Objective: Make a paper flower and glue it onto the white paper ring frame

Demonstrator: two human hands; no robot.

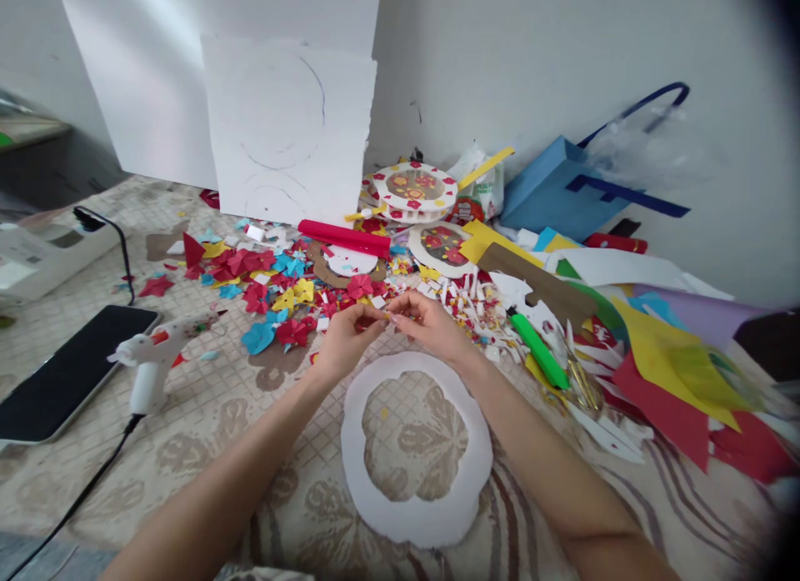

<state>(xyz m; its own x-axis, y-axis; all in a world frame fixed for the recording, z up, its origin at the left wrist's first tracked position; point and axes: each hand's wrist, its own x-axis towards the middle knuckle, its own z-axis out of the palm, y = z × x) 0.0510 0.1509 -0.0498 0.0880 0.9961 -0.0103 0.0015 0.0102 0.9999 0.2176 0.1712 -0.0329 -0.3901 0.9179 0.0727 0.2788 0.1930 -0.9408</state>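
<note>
My left hand and my right hand meet fingertip to fingertip just above a white foam ring that lies flat on the patterned cloth. Both hands are pinched together on a tiny piece between them, too small to name. Right behind my fingers lies a scatter of red, yellow and blue folded paper flowers and small white scraps.
A white glue gun stands at the left, its cord running toward me, beside a dark tablet. A green marker, scissors and coloured paper sheets lie right. Decorated rings and white foam boards stand behind.
</note>
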